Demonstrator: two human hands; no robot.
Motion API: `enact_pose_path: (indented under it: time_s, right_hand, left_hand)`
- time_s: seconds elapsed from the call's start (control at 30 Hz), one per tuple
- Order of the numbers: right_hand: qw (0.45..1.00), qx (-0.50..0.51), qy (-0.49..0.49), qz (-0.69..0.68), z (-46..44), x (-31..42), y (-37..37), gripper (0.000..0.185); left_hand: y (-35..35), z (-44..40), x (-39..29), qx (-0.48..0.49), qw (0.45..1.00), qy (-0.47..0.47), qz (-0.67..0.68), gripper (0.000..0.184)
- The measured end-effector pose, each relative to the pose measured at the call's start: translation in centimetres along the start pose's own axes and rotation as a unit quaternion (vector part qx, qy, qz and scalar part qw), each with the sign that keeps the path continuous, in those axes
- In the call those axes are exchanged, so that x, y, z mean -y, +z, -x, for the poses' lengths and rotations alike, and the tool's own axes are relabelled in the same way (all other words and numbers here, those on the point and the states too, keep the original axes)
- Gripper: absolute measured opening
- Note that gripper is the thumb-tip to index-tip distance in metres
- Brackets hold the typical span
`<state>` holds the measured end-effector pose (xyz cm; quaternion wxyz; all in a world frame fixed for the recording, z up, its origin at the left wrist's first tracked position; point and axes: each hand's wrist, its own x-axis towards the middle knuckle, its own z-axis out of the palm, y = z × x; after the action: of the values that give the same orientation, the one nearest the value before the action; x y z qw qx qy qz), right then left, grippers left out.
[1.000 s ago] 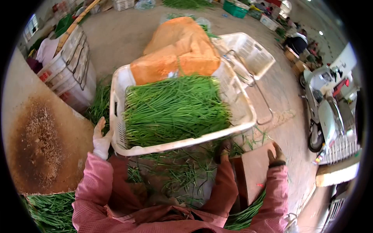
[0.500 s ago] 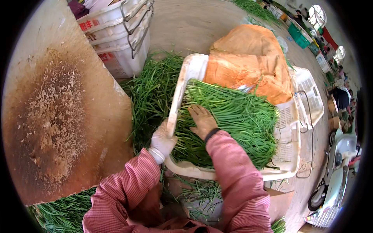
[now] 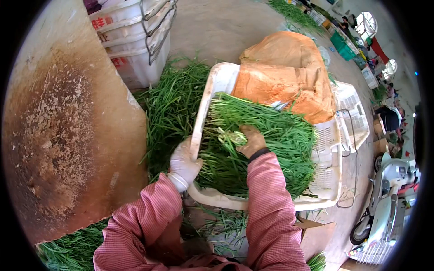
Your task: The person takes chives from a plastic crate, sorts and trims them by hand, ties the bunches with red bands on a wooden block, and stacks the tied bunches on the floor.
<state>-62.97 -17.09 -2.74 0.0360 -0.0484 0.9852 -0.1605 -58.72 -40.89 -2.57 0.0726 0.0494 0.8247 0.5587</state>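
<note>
My left hand (image 3: pixel 185 163), in a white glove, is closed round the left rim of a white plastic crate (image 3: pixel 201 106). Long thin greens that look like chives (image 3: pixel 280 142) fill much of this crate, their pale ends toward the left. Above them, my right hand (image 3: pixel 252 141) is closed round a small bunch of chives (image 3: pixel 231 137), whose pale cut ends point left. An orange cloth (image 3: pixel 275 83) covers the crate's far end.
A stained board (image 3: pixel 113 149) stands at the left. Stacked white crates (image 3: pixel 140 67) with wire handles are behind it. Loose greens (image 3: pixel 174 104) lie on the floor between. On the right are another white crate (image 3: pixel 355 101) and a scooter (image 3: pixel 384 194); people work farther off.
My right hand has gone from lying flat on the chives to gripping a small bunch, slightly raised. My left hand stays on the rim. The view has shifted a little.
</note>
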Motion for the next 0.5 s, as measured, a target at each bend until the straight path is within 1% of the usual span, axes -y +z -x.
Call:
enact_pose_path:
  time_s: [0.03, 0.07, 0.1, 0.13, 0.17, 0.2, 0.23, 0.27, 0.3, 0.33, 0.37, 0.4, 0.43, 0.47, 0.5]
  right_hand:
    - [0.989, 0.075, 0.106, -0.069, 0.3, -0.3, -1.2, 0.059]
    - [0.980, 0.021, 0.104, -0.167, 0.7, -2.4, 0.0, 0.057]
    - [0.960, -0.032, 0.092, -0.262, 1.1, -4.4, 1.2, 0.055]
    - [0.961, -0.025, 0.095, -0.258, 2.1, -2.4, -1.8, 0.051]
    - [0.960, -0.032, 0.095, -0.260, 2.3, -2.3, -2.1, 0.051]
    - [0.908, -0.039, 0.116, -0.401, 2.5, -2.3, -2.3, 0.046]
    - [0.836, -0.044, 0.132, -0.531, 2.7, -2.3, -2.5, 0.041]
    - [0.865, -0.083, 0.073, -0.490, 3.3, -2.0, -2.7, 0.031]
    - [0.782, -0.089, 0.097, -0.609, 3.3, -3.0, -1.5, 0.029]
    - [0.822, -0.087, 0.092, -0.556, 3.8, -2.4, -2.3, 0.027]
    - [0.858, -0.086, 0.088, -0.500, 4.3, -1.7, -3.2, 0.024]
    - [0.819, -0.086, 0.094, -0.559, 4.3, -2.6, -2.7, 0.030]
    - [0.777, -0.087, 0.101, -0.615, 4.3, -3.3, -2.5, 0.036]
    - [0.731, -0.059, 0.098, -0.673, 4.2, -4.0, -2.3, 0.045]
    - [0.769, -0.099, 0.066, -0.628, 4.1, -4.4, -1.8, 0.060]
  left_hand:
    - [-0.4, 0.2, -1.6, -0.060, 0.985, 0.051, -0.151, 0.068]
    - [-0.7, 0.5, -3.4, -0.121, 0.941, 0.103, -0.298, 0.073]
    - [-0.6, 0.5, -3.8, -0.085, 0.942, 0.101, -0.308, 0.080]
    - [0.2, 0.3, -4.7, -0.085, 0.941, 0.110, -0.309, 0.080]
    - [1.4, 0.2, -5.8, -0.045, 0.929, 0.124, -0.347, 0.083]
    - [2.7, 0.2, -6.8, -0.005, 0.913, 0.136, -0.384, 0.087]
    - [3.4, -0.9, -7.9, 0.069, 0.975, 0.041, -0.207, 0.095]
    - [5.4, -2.5, -7.1, 0.098, 0.987, -0.045, -0.117, 0.107]
    - [7.2, -3.8, -6.7, 0.106, 0.992, -0.071, -0.020, 0.108]
    - [8.8, -4.9, -6.2, 0.114, 0.986, -0.095, 0.078, 0.110]
    - [10.0, -5.9, -5.6, 0.161, 0.975, -0.107, 0.108, 0.111]
    - [11.2, -6.5, -4.7, 0.209, 0.961, -0.121, 0.138, 0.112]
    - [11.5, -6.2, -5.5, 0.223, 0.955, -0.122, 0.150, 0.111]
    - [11.1, -5.3, -6.8, 0.278, 0.934, -0.116, 0.194, 0.108]
    - [11.8, -4.9, -6.5, 0.280, 0.941, -0.048, 0.185, 0.104]
